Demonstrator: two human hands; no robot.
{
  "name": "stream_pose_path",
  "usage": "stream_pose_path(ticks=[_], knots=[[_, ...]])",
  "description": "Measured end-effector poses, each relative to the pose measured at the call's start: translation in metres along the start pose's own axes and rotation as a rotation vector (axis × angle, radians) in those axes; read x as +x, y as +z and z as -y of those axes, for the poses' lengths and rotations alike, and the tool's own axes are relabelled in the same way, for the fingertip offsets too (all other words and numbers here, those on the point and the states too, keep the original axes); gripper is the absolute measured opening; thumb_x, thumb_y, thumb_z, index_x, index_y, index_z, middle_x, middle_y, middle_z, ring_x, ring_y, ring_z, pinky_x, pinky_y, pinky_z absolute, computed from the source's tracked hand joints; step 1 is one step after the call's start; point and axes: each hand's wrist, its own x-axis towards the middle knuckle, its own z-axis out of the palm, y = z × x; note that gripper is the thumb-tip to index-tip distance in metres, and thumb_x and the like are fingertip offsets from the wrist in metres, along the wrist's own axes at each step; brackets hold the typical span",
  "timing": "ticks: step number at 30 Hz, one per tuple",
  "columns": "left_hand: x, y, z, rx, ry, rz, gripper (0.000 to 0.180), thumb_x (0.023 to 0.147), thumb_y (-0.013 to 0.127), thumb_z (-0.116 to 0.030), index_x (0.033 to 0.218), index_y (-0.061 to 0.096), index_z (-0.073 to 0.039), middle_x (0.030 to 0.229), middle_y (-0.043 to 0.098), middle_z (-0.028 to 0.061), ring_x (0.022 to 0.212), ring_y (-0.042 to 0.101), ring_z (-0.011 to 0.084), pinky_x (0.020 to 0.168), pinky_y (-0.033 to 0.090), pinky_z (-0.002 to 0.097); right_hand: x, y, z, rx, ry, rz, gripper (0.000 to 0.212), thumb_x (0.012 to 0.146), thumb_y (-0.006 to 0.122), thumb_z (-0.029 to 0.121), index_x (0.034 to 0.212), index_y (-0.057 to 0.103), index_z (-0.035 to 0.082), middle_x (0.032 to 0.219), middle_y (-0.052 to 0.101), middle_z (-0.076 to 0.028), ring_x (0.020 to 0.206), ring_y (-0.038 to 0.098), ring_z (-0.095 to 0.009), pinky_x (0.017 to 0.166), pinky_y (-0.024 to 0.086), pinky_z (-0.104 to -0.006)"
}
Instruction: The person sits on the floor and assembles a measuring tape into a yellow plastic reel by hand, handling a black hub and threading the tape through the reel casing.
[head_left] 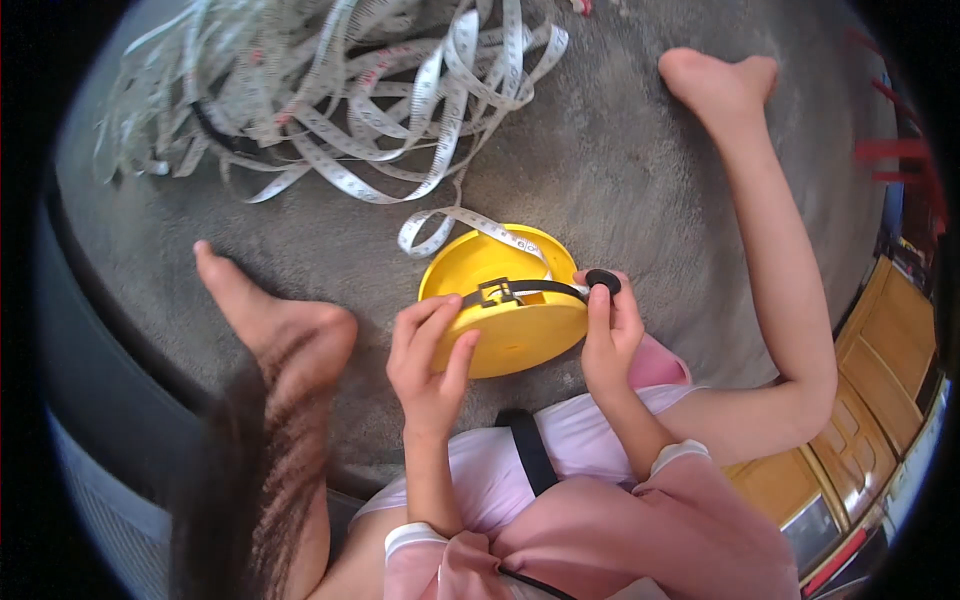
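Note:
In front of me is a round yellow tape measure case (515, 345), its two shell halves spread apart like an open clam. My left hand (425, 360) grips the near half by its left edge, thumb on the outer face. At the right edge my right hand (612, 335) pinches the case beside a round black knob (602, 281). A black band with a small frame-like fitting (497, 292) runs along the rim between both hands. White measuring tape (480, 222) comes out of the hollow far half (460, 265) and curls over its edge. The fingers behind the case are hidden.
A large tangled heap of white tape (340, 110) covers the grey floor (600, 130) at the far left. My bare legs stretch out on both sides. A dark curved edge (130, 350) borders the left; wooden cabinets (870, 400) and a red stool-like object (895, 150) stand right.

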Motion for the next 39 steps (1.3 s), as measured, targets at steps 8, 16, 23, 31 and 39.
stream_pose_path(ticks=[8, 16, 23, 31, 39], knots=[[-0.005, -0.007, -0.007, 0.062, 0.127, 0.053, 0.039, 0.054, 0.067, -0.009, 0.091, 0.054, -0.005, 0.088, 0.051, 0.0108, 0.078, 0.050, 0.0223, 0.066, 0.041, 0.0290, 0.008, -0.006, 0.019, 0.188, 0.006, 0.299, 0.012, 0.075, 0.046, 0.005, 0.084, 0.048, -0.004, 0.081, 0.048, -0.007, 0.074, 0.047, -0.012, 0.064, 0.037, -0.0197], [-0.022, 0.013, -0.004, 0.268, 0.340, -0.163, 0.067, 0.049, 0.069, -0.038, 0.103, 0.040, -0.010, 0.104, 0.043, 0.0096, 0.097, 0.038, 0.0279, 0.085, 0.022, 0.0438, 0.015, -0.024, 0.037, 0.309, 0.233, 0.760, 0.017, 0.075, 0.049, 0.009, 0.086, 0.049, -0.004, 0.079, 0.049, -0.001, 0.073, 0.045, -0.005, 0.063, 0.038, -0.0194], [-0.043, 0.028, -0.032, 0.257, 0.413, -0.426, 0.084, 0.047, 0.069, -0.040, 0.114, 0.027, -0.012, 0.119, 0.021, 0.0161, 0.112, 0.017, 0.0364, 0.089, 0.012, 0.0507, -0.015, -0.021, 0.036, 0.365, 0.013, 0.688, 0.017, 0.076, 0.048, 0.007, 0.088, 0.049, -0.004, 0.081, 0.049, -0.001, 0.074, 0.044, -0.005, 0.064, 0.038, -0.0184], [-0.064, 0.041, -0.025, 0.226, 0.519, -0.408, 0.062, 0.049, 0.068, -0.028, 0.100, 0.037, -0.014, 0.116, 0.022, 0.0172, 0.111, 0.015, 0.0403, 0.089, 0.017, 0.0501, -0.034, -0.026, 0.025, 0.375, -0.186, 0.550, 0.009, 0.073, 0.049, 0.002, 0.080, 0.049, -0.004, 0.076, 0.045, -0.004, 0.069, 0.045, -0.008, 0.060, 0.037, -0.0180], [-0.064, 0.031, -0.028, 0.151, 0.531, -0.423, 0.060, 0.047, 0.069, -0.026, 0.096, 0.036, -0.014, 0.118, 0.020, 0.0180, 0.112, 0.014, 0.0415, 0.090, 0.016, 0.0497, -0.042, -0.029, 0.027, 0.246, -0.328, 0.515, 0.009, 0.073, 0.049, 0.001, 0.080, 0.050, -0.004, 0.076, 0.047, -0.006, 0.067, 0.046, -0.010, 0.058, 0.037, -0.0188]])
